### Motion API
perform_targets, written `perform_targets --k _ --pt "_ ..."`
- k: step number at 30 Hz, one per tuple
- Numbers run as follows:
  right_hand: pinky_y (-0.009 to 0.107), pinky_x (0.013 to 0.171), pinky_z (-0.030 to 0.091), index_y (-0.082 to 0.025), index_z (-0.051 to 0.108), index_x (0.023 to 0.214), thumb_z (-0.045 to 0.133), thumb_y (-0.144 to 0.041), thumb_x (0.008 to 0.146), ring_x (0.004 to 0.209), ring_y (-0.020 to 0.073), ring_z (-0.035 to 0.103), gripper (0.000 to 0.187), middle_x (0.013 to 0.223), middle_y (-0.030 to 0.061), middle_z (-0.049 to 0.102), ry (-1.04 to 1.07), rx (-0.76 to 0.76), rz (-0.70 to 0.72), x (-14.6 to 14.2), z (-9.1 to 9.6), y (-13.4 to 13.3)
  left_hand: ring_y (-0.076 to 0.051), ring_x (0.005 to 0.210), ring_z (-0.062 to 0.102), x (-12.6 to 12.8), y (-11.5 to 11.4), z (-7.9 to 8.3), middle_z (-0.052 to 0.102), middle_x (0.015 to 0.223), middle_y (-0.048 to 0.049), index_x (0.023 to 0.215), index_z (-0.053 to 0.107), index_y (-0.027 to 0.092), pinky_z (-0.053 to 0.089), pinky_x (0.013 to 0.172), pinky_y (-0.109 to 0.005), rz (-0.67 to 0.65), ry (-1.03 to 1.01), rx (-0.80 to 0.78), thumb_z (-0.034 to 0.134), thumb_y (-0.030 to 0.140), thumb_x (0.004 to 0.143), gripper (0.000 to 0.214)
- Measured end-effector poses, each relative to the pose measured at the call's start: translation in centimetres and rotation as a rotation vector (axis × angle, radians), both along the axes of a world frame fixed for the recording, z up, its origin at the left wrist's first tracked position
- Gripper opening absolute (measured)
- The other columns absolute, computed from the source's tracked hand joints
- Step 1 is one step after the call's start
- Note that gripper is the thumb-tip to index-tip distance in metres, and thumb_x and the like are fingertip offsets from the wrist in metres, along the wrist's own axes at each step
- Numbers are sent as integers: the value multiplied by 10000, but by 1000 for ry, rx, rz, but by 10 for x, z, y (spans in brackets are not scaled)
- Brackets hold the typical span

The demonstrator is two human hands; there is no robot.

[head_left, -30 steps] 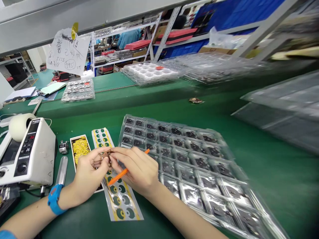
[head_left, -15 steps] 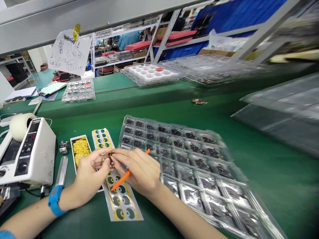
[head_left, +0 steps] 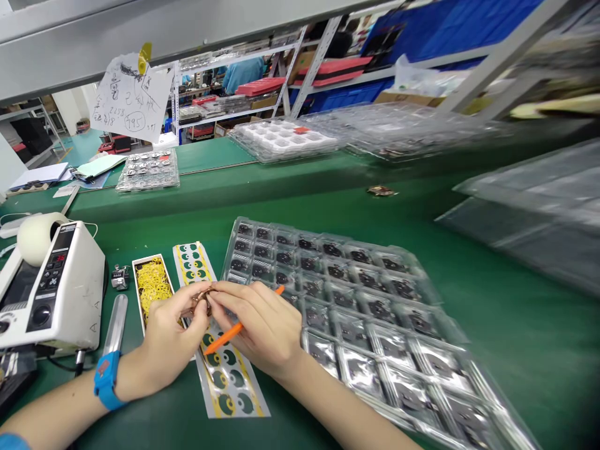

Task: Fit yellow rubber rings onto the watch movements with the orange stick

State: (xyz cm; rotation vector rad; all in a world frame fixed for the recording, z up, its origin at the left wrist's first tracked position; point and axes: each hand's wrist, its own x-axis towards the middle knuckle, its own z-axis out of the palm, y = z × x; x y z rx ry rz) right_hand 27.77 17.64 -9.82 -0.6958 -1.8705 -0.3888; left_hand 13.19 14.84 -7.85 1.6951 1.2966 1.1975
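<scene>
Yellow-and-grey sticker sheet [head_left: 233, 390] lies beneath the hands, which meet fingertip to fingertip: the left hand [head_left: 171, 337] pinches a small copper-coloured metal part [head_left: 201, 301], and the right hand [head_left: 262, 328] touches it while gripping an orange stick [head_left: 224, 339]. From them, a clear blister tray [head_left: 429, 294] spreads at 3 o'clock, a box [head_left: 137, 284] of yellow pieces [head_left: 152, 279] at 10. Farther off, handwritten paper [head_left: 129, 100] hangs at 11.
</scene>
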Motion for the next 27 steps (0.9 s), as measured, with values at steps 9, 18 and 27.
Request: perform_targets --k 9,18,27 --pt "273 562 466 -178 582 901 583 -46 831 640 167 634 149 785 72 726 53 -49 28 -4 -2 -1 -148 656 683 2 4 1 731 727 -19 975 656 169 536 641 -230 2 -132 -126 588 183 772 214" --pt "215 454 412 -203 563 844 471 -197 927 491 111 496 124 644 -19 563 256 -736 299 10 15 6 -112 527 598 -8 21 17 605 605 31 745 557 163 469 491 -206 -74 -418 -453 728 326 664 250" --pt "228 519 435 -210 521 831 402 -309 989 571 119 522 222 698 -7 571 79 -823 464 9 16 4 -79 488 468 -11 21 23 512 562 60 668 564 168 377 485 -208 -127 -303 -355 685 211 638 132"
